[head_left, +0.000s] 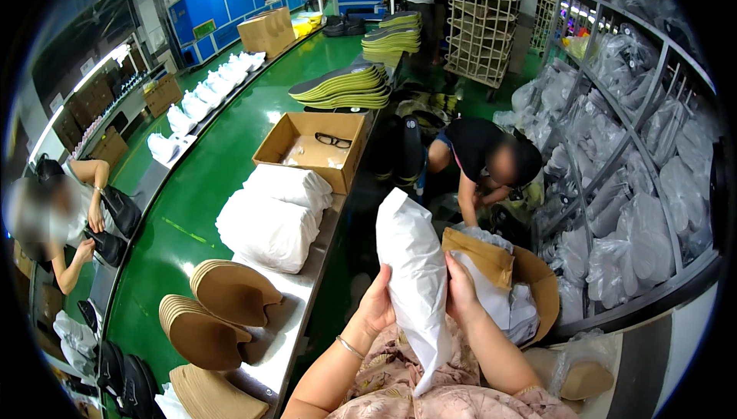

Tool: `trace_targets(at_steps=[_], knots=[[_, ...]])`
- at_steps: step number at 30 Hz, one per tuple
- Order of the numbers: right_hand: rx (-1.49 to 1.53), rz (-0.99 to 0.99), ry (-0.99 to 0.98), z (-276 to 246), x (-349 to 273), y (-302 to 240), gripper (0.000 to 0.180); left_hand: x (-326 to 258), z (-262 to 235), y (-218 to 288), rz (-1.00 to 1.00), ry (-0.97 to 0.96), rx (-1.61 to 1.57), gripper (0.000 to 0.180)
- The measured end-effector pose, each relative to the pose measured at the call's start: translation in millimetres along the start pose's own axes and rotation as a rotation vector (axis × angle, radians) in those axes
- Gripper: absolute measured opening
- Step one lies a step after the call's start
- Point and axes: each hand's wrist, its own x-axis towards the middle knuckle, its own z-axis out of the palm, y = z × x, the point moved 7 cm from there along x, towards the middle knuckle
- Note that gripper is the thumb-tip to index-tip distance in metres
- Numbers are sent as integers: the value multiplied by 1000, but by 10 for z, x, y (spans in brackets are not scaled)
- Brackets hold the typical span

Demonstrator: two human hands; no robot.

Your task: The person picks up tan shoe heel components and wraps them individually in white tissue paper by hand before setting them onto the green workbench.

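In front of my lap, a long bundle of white paper [414, 265] stands nearly upright, wide at the top and tapering to a loose tail below. My left hand [375, 301] grips its left side, and my right hand [461, 290] holds the opposite side. Whether anything is inside the paper cannot be seen. Just beyond my right hand is an open carton [541, 284] with white paper and a brown cardboard piece [484, 256] in it. Left of my hands, a pile of white paper bundles [272, 219] rests on a metal ledge [295, 304].
Stacked curved brown cardboard inserts [230, 292] line the ledge, with a carton [349, 169] holding eyeglasses and stacked insoles [342, 89] farther along. A green conveyor belt [173, 223] runs beside it. One person [491, 150] crouches ahead; another [77, 204] handles black shoes. A metal rack [637, 127] holds bagged items.
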Motion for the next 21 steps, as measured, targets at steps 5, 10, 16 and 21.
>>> trace_targets(at_steps=[5, 10, 16, 21], knots=[[-61, 43, 13, 51, 191, 140, 36, 1, -31, 53, 31, 98, -103, 85], [-234, -17, 37, 94, 245, 94, 38, 5, -81, 77, 67, 205, 72, 89], [-841, -361, -17, -26, 476, -78, 33, -60, -78, 1, 59, 132, 103, 83], [-626, 33, -7, 75, 149, -207, 61, 40, -25, 90, 73, 219, 19, 67]])
